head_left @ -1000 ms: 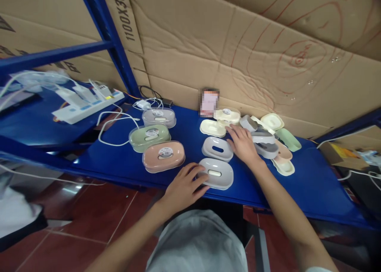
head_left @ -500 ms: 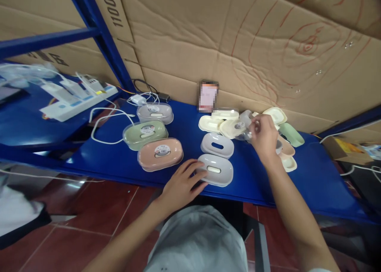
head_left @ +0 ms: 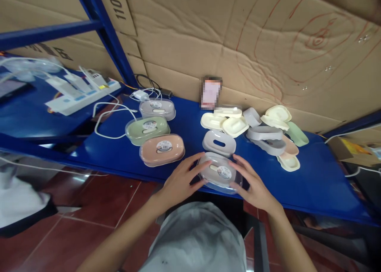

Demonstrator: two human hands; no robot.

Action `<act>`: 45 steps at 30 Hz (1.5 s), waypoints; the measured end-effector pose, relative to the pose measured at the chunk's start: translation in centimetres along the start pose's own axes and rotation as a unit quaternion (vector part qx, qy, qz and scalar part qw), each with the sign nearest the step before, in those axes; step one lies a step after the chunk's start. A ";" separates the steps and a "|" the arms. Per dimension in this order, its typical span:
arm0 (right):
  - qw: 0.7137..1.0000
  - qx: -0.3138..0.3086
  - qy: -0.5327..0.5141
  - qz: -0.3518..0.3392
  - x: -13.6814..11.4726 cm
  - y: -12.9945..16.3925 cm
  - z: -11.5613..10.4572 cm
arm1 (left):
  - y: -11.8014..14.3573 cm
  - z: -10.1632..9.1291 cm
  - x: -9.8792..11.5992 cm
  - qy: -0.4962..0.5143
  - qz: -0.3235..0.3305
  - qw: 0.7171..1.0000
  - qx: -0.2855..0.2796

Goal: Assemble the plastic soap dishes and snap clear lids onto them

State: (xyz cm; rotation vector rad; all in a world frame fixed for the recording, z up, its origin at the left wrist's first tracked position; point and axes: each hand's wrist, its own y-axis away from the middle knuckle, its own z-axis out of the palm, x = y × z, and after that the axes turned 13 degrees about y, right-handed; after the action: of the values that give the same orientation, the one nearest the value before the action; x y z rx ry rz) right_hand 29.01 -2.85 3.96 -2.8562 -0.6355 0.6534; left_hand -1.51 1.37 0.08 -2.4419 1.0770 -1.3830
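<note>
At the table's front edge sits a grey oval soap dish point(head_left: 212, 167) with a slot in its middle. Over it is a clear plastic lid point(head_left: 218, 184) with a round label point(head_left: 224, 172), shifted a little to the right of the dish. My left hand point(head_left: 186, 177) curls its fingers round the left end of the dish, beside the lid. With fingers and thumb, my right hand point(head_left: 253, 184) grips the lid's right end. Just behind lies another grey slotted piece point(head_left: 218, 142). To the left are lidded boxes in pink point(head_left: 162, 150), green point(head_left: 148, 130) and grey point(head_left: 157, 108).
Loose cream parts point(head_left: 235, 126), grey rings point(head_left: 266, 139), a green part point(head_left: 297, 134) and a pink part point(head_left: 290, 146) lie at the back right. A phone point(head_left: 210, 93) leans on the cardboard point(head_left: 184, 42). White cables and a power strip point(head_left: 85, 97) are at left.
My right hand has come from the pile at the back right to the front, bringing the clear lid over the grey soap dish. My left hand has stayed at the dish.
</note>
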 end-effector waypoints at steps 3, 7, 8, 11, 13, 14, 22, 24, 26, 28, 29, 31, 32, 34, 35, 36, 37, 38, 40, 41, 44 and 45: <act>0.996 -0.086 -0.018 -0.015 0.0 0.2 -0.6 | -0.1 0.0 0.0 0.012 0.007 1.000 -0.007; 1.000 -0.023 -0.014 -0.007 -0.5 0.0 0.4 | 0.0 0.1 0.0 0.031 -0.016 0.999 0.004; 1.000 -0.002 -0.010 -0.010 -0.7 -0.1 0.8 | 0.0 0.1 0.0 0.036 -0.024 0.999 0.008; 0.999 0.030 0.019 -0.028 -1.2 -0.5 2.0 | 0.2 0.2 -0.3 0.045 -0.043 0.998 0.014; 0.997 0.040 0.046 -0.036 -1.4 -0.7 2.5 | 0.2 0.2 -0.5 0.048 -0.048 0.998 0.015; 0.997 0.044 0.057 -0.038 -1.5 -0.7 2.6 | 0.3 0.2 -0.6 0.050 -0.049 0.997 0.016; 0.990 0.073 0.111 -0.049 -1.7 -0.3 3.4 | 0.2 0.4 -0.6 0.035 -0.045 0.998 0.019; 0.987 0.091 0.128 -0.045 -1.9 -0.1 3.7 | 0.2 0.4 -0.6 0.031 -0.043 0.998 0.018; 0.984 0.103 0.141 -0.040 -2.0 0.0 4.0 | 0.2 0.3 -0.7 0.029 -0.039 0.999 0.017; 0.982 0.109 0.148 -0.039 -2.0 0.1 4.1 | 0.1 0.3 -0.8 0.030 -0.036 0.999 0.019; 0.982 0.109 0.150 -0.041 -2.0 0.0 4.0 | 0.1 0.4 -0.8 0.031 -0.036 0.999 0.019; 0.982 0.099 0.151 -0.050 -1.8 0.0 3.7 | 0.1 0.4 -0.8 0.029 -0.036 0.999 0.018; 0.983 0.089 0.149 -0.055 -1.6 0.0 3.5 | 0.1 0.4 -0.7 0.025 -0.033 0.999 0.017; 0.985 0.066 0.144 -0.065 -1.5 -0.1 3.1 | 0.3 0.4 -0.3 -0.002 -0.021 1.000 0.017; 0.986 0.058 0.143 -0.069 -1.4 -0.1 3.0 | 0.5 0.3 0.0 -0.028 -0.014 0.999 0.018; 0.986 0.054 0.143 -0.071 -1.4 -0.1 2.9 | 0.8 0.0 0.3 -0.060 -0.008 0.998 0.019; 0.985 0.055 0.145 -0.072 -1.5 -0.1 2.9 | 1.2 -0.4 0.7 -0.097 -0.001 0.995 0.023; 0.985 0.056 0.147 -0.073 -1.5 0.0 2.9 | 1.6 -1.0 0.9 -0.136 0.002 0.990 0.035; 0.984 0.057 0.152 -0.074 -1.7 0.0 3.1 | 2.7 -2.7 1.0 -0.212 -0.008 0.973 0.095; 0.983 0.058 0.155 -0.074 -1.8 0.0 3.2 | 3.2 -3.7 0.8 -0.244 -0.023 0.960 0.137; 0.981 0.081 0.170 -0.051 -2.4 -0.1 3.8 | 4.3 -6.9 -0.5 -0.289 -0.076 0.933 0.200; 0.979 0.095 0.175 -0.036 -2.7 -0.2 4.0 | 4.6 -7.7 -1.1 -0.282 -0.081 0.938 0.187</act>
State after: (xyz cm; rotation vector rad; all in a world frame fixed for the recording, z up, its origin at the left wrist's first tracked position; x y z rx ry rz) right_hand 24.94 -3.63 1.44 -2.6596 -0.5796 0.1788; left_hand -10.32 0.41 1.73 -2.4305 0.4415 -0.7351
